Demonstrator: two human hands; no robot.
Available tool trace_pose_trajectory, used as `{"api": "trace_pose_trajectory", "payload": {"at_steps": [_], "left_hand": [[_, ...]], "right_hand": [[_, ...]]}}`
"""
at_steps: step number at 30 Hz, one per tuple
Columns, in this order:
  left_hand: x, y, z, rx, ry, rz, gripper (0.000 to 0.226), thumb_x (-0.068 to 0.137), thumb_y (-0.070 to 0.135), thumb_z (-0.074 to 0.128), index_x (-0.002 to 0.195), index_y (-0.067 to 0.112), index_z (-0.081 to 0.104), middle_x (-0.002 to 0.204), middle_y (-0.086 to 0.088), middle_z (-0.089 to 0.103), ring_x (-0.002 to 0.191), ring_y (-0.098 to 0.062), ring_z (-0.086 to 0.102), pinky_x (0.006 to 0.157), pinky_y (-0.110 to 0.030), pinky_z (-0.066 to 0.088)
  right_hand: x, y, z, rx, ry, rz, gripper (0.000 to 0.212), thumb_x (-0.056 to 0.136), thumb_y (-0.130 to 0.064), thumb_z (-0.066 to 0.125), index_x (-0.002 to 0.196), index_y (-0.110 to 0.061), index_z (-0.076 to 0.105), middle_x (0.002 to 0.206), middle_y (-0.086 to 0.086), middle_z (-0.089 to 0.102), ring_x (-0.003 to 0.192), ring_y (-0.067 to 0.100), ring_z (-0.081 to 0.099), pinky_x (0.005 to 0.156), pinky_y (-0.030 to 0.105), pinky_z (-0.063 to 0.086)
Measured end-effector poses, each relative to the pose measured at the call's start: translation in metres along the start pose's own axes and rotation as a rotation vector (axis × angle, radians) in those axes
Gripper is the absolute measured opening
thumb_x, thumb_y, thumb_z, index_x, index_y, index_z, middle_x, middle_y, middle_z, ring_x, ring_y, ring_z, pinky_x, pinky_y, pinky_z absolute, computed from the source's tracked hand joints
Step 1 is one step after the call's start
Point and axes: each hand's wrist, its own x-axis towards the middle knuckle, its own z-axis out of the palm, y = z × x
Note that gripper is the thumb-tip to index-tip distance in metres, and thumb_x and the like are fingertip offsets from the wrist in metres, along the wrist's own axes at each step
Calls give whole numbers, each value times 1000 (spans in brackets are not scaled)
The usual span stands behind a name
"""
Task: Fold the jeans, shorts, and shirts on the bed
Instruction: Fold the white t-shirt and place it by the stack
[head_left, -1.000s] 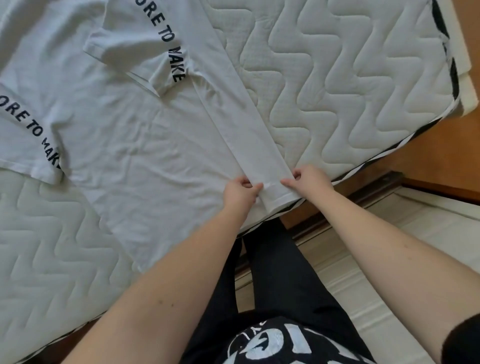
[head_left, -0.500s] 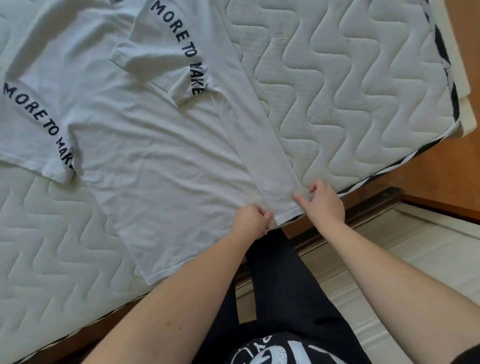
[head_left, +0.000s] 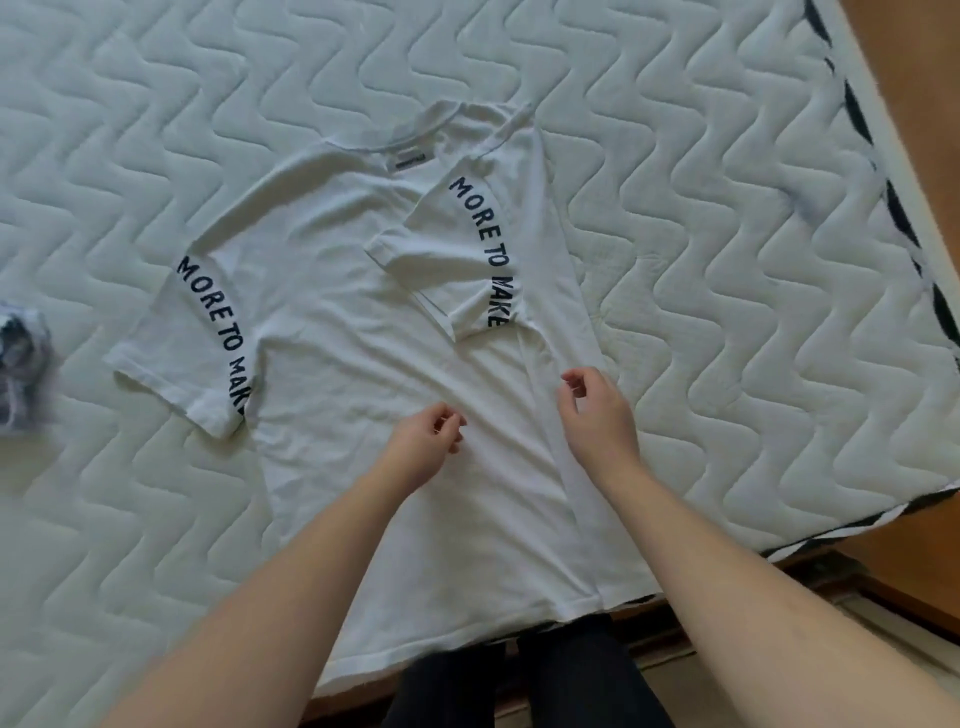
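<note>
Bundle (head_left: 21, 371): I saw grey-white cloth at the mattress's (head_left: 727, 218) far left, well apart from both hands.
Shirt (head_left: 363, 322): it lay flat under my hands, its right side folded inward (sleeve lettering showing).
Left hand (head_left: 423, 447): fingers loosely curled, holding nothing.
Right hand (head_left: 597, 415): loosely curled over the fold, gripping nothing.

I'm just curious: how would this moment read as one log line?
shirt: flat on mattress, right side folded in | left hand: above shirt, empty | right hand: above fold, empty
</note>
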Motion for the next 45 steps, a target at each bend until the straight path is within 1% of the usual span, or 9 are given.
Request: {"api": "trace_pose_trajectory", "payload": {"at_steps": [3, 12, 20, 27, 32, 37, 42, 43, 45], "left_hand": [[10, -6, -29, -35, 94, -6, 17, 99, 27, 48, 92, 29, 63, 88, 8, 69, 74, -4, 67, 61, -25, 47], [21, -46, -96, -142, 438, -2, 9, 97, 28, 54, 101, 32, 61, 92, 10, 67, 90, -9, 65, 65, -17, 42], [20, -88, -167, -141, 814, 31, 20, 99, 29, 52, 112, 17, 61, 106, -1, 59, 92, -14, 57, 80, -29, 44], [30, -122, -228, 7, 803, -160, 49, 93, 24, 62, 137, 8, 49, 136, -21, 46, 124, -38, 46, 105, -43, 36], [43, -134, -250, 49, 822, -211, 68, 84, 30, 72, 143, 16, 41, 142, -16, 38, 127, -37, 41, 105, -45, 34], [59, -143, -270, 131, 833, -293, 93, 76, 44, 77, 150, 20, 28, 151, -13, 25, 139, -32, 27, 113, -44, 25], [75, -156, -299, -34, 915, -297, 66, 92, 38, 62, 147, 12, 36, 146, -19, 38, 134, -37, 34, 110, -45, 29], [75, -160, -304, -68, 915, -292, 61, 92, 36, 62, 143, 10, 40, 143, -19, 42, 131, -37, 37, 109, -45, 31], [76, -166, -313, -118, 878, -279, 49, 90, 31, 66, 131, 6, 52, 132, -19, 53, 122, -37, 47, 104, -44, 39]], "right_hand": [[25, -25, 7, 8, -24, -75, 22, 96, -14, 52, 114, -10, 64, 108, 6, 66, 101, 21, 60, 88, 31, 45], [61, -98, 54, -7, -116, -305, 28, 95, -9, 54, 121, -11, 65, 115, 4, 67, 108, 20, 60, 90, 19, 37], [75, -166, 119, -52, -287, -414, 39, 96, -9, 51, 134, -11, 57, 134, 5, 59, 125, 21, 50, 104, 21, 30], [81, -213, 151, 37, -466, -246, 50, 100, -25, 48, 149, -23, 37, 151, -2, 42, 138, 17, 39, 111, 27, 29], [97, -243, 179, 205, -540, -124, 55, 103, -22, 43, 155, -20, 24, 158, -4, 30, 144, 11, 30, 118, 29, 23], [117, -280, 211, 294, -598, -60, 57, 102, -25, 37, 156, -25, 18, 160, -9, 24, 145, 6, 24, 112, 23, 18], [152, -307, 234, 337, -622, -6, 58, 98, -20, 31, 155, -26, 23, 159, -9, 25, 145, 9, 22, 114, 25, 16], [158, -311, 238, 347, -626, 17, 54, 95, -22, 32, 149, -27, 34, 152, -9, 34, 140, 11, 28, 114, 28, 21], [170, -319, 243, 358, -616, 86, 31, 88, -30, 36, 112, -35, 54, 122, -14, 51, 120, 15, 41, 102, 31, 34]]}}
